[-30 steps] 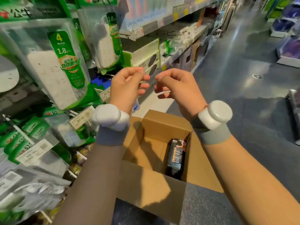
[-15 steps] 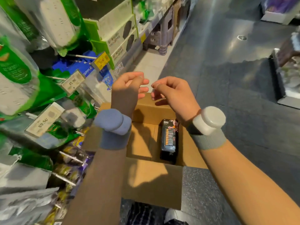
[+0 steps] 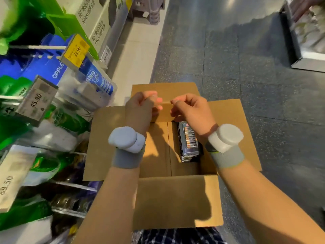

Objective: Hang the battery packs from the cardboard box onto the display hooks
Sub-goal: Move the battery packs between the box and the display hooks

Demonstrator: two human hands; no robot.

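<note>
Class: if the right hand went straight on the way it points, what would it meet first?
Most likely the far flap of the cardboard box, just beyond the right hand. Depth is unclear, so it might pass above the flap.

A yellow tag (image 3: 76, 50) reads 33.90. Just below and left of it hang blue packs (image 3: 52, 67) marked OPPLE. Further down-left of it is a grey tag (image 3: 36, 101) reading 45.90, and far below it a pale tag (image 3: 10, 180) reading 89.50. Blurred green packs (image 3: 66, 120) lie below it. White-and-green cartons (image 3: 88, 20) stand just above it. Grey floor (image 3: 237, 67) spreads to its right, with a metal-edged stand (image 3: 306, 41) far right. Plaid cloth (image 3: 179, 236) shows far below-right.
</note>
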